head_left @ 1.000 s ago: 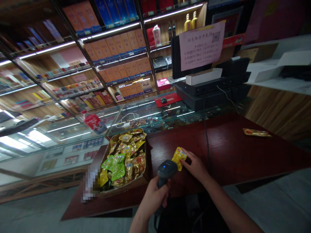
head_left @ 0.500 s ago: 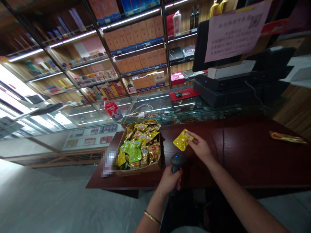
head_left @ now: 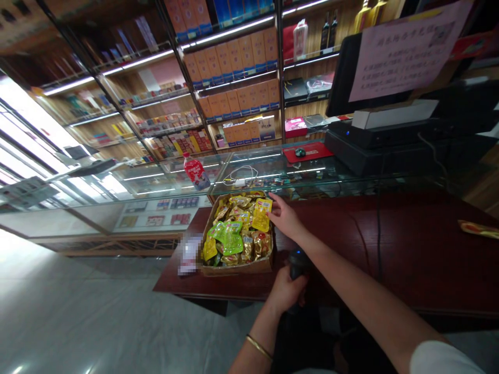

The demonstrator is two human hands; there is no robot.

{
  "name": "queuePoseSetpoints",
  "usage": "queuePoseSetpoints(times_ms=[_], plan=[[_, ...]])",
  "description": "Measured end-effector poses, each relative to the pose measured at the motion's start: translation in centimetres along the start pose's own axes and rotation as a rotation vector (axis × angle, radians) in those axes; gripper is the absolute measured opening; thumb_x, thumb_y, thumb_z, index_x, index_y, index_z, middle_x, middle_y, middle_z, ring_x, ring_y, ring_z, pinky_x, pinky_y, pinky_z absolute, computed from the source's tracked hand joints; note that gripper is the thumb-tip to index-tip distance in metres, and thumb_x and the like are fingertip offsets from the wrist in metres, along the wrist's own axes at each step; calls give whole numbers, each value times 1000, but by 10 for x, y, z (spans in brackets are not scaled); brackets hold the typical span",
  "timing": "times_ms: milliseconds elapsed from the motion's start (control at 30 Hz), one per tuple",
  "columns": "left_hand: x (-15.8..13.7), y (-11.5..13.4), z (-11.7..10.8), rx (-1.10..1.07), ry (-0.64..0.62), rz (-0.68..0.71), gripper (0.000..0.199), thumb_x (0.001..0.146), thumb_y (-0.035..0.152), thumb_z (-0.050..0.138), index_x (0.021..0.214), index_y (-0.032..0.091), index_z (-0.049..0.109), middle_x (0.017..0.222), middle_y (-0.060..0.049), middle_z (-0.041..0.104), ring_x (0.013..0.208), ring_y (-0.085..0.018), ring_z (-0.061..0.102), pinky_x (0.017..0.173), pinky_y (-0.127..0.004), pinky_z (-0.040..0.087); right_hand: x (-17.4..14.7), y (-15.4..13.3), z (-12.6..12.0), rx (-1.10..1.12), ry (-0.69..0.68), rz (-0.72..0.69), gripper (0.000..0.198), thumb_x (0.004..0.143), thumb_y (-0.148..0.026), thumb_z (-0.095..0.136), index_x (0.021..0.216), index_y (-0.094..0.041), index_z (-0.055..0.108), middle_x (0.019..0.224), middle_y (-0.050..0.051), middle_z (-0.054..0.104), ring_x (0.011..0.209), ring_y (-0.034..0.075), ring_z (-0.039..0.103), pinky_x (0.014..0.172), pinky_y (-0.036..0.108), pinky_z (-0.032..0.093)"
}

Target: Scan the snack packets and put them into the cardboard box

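Note:
My left hand (head_left: 287, 289) is closed around the handle of a dark barcode scanner (head_left: 298, 263), low over the counter's front edge; a small blue light glows on its head. At the right side of an open cardboard box (head_left: 238, 269), my right hand (head_left: 285, 215) has its thumb on the edge of a yellow snack packet (head_left: 261, 215), its index finger stretched out above. That packet is over the box's contents. Inside lie many gold snack packets (head_left: 247, 248) and a green packet (head_left: 233, 238) on top.
A dark red wooden counter (head_left: 331, 223) meets a glass display case (head_left: 265, 176). On the glass are a red-labelled bottle (head_left: 196, 171), a white cable (head_left: 240, 182) and a mouse (head_left: 300, 152). A monitor (head_left: 343, 78) stands right. A long golden packet (head_left: 478, 229) lies far right.
My right hand has carried the yellow packet leftward from above the counter to the box. My left hand keeps its hold on the scanner. The view has shifted slightly.

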State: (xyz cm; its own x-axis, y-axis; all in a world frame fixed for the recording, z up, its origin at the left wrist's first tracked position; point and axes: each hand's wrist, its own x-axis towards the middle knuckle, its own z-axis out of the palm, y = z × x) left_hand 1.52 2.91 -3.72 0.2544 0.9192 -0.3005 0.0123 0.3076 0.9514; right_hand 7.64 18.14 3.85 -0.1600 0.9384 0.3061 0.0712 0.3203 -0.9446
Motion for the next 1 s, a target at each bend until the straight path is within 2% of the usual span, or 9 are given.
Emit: queuePoseSetpoints(times_ms=[200,300,400,500,600,733,867,933,1000], plan=[[0,0,1,17,9,-9,23,76,36,67,80,18,53,46,7,53,30,-10,48,31,-19,38,12,4,6,-240,-19,53,63,82,-15,65,142,-23,49,114,7,70,75,13,67,79,31,56],[0,0,2,29,16,-11,22,76,34,66,84,17,55,45,7,53,31,-10,47,32,-19,39,14,6,5,-437,-11,4,62,80,-19,70,140,-18,52,112,11,69,85,18,67,87,35,54],[0,1,2,34,17,-17,23,76,32,66,90,16,56,46,7,53,32,-11,49,33,-20,41,13,8,2,-561,-15,-51,52,81,-25,70,131,-14,61,115,14,66,98,22,65,94,36,50],[-1,3,2,34,9,-21,25,76,32,66,92,16,55,47,7,54,32,-11,49,32,-20,41,11,13,-1,-551,-10,-10,55,79,-29,73,131,-14,61,118,15,64,90,20,67,90,35,52],[-3,7,2,40,4,-9,24,76,32,65,92,16,55,50,7,54,31,-9,48,32,-19,40,12,21,1,-425,-2,120,67,75,-26,76,138,-16,53,116,13,67,76,17,67,79,34,56],[-5,10,3,43,9,1,24,75,33,65,90,17,55,51,7,54,31,-9,47,31,-19,40,19,26,1,-271,3,193,57,73,-18,75,128,-17,61,98,6,74,79,17,69,78,31,57],[-3,5,3,47,24,-7,24,75,35,65,88,17,55,48,8,52,31,-9,46,33,-20,39,41,7,-16,-296,39,158,60,72,-12,68,131,-19,60,93,2,74,79,16,68,82,32,56],[-2,2,3,42,24,-3,25,75,36,66,87,17,55,46,8,51,31,-9,46,33,-20,39,56,-10,-26,-418,72,93,64,72,-13,67,136,-18,57,100,6,72,88,19,68,88,33,53],[-1,1,2,29,18,2,26,75,36,67,87,17,56,46,8,52,31,-9,46,33,-20,39,69,-27,-32,-621,51,24,61,72,-14,67,133,-15,60,104,10,72,97,23,66,91,33,50]])
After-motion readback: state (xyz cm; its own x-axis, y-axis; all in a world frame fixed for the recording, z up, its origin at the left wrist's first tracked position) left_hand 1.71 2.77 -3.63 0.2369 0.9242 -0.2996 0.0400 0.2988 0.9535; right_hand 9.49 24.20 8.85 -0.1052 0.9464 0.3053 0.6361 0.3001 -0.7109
